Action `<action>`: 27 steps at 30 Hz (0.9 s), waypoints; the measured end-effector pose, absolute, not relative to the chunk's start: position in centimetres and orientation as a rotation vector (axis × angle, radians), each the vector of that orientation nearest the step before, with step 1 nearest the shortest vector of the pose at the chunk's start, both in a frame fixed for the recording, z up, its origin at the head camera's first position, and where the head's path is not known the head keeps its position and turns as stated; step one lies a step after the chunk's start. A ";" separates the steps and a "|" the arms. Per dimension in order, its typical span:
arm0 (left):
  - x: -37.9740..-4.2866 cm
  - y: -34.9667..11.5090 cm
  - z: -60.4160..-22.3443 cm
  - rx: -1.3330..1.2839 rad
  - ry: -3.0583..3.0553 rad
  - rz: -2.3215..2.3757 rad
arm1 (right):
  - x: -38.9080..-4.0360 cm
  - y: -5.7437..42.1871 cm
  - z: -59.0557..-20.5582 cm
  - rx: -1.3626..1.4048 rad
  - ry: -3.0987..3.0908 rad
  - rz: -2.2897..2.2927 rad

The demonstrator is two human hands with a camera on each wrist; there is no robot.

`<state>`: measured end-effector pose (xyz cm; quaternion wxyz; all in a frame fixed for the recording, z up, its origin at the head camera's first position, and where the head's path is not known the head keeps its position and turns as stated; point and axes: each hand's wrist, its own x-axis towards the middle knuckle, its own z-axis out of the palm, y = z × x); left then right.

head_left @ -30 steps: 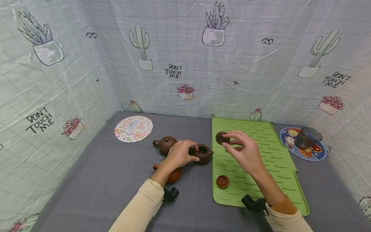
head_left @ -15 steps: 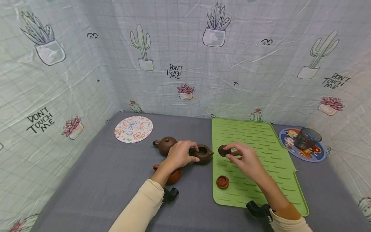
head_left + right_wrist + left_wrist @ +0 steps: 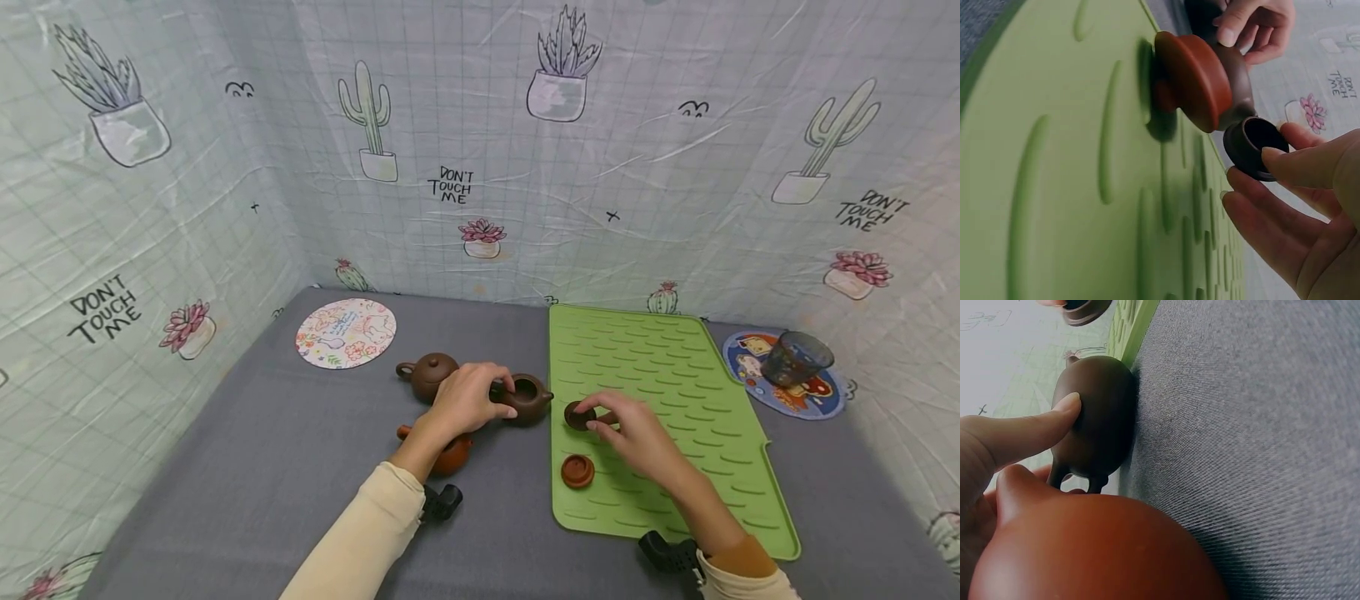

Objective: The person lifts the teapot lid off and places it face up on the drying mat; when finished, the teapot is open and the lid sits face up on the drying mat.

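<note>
My right hand [image 3: 633, 429] pinches a dark brown teapot lid [image 3: 576, 417], its hollow side facing up, just above the green mat. In the right wrist view the lid [image 3: 1246, 153] appears between thumb and fingers. My left hand [image 3: 471, 396] holds a lidless dark brown teapot [image 3: 531, 400], the thumb lying against its body in the left wrist view. A reddish-brown teapot lid [image 3: 577, 472] lies upside down on the mat, nearer to me. Below my left wrist sits a reddish-brown teapot [image 3: 452, 457], partly hidden. Behind that hand stands another dark brown teapot [image 3: 429, 375] with its lid on.
The ribbed green mat [image 3: 675, 383] covers the right-centre of the grey tablecloth [image 3: 300, 467]. A dark glass cup [image 3: 797, 358] stands on a blue patterned coaster [image 3: 817, 404] at the far right. A round floral mat [image 3: 347, 333] lies at the back left.
My right hand has brought the dark brown lid toward me and lower, close over the mat near the reddish-brown lid. My left hand has stayed on the lidless teapot.
</note>
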<state>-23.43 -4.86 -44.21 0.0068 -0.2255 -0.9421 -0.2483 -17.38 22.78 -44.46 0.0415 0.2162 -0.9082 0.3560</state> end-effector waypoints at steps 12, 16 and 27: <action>-23.4 -4.8 -44.1 -0.700 -2.955 -0.770 | -17.2 22.3 -45.3 0.597 -2.869 0.927; -23.4 -4.8 -44.0 -0.699 -2.951 -0.767 | -17.2 22.1 -45.2 0.587 -2.873 0.879; -23.3 -4.7 -44.1 -0.696 -2.948 -0.765 | -17.8 22.1 -44.9 0.502 -2.964 0.893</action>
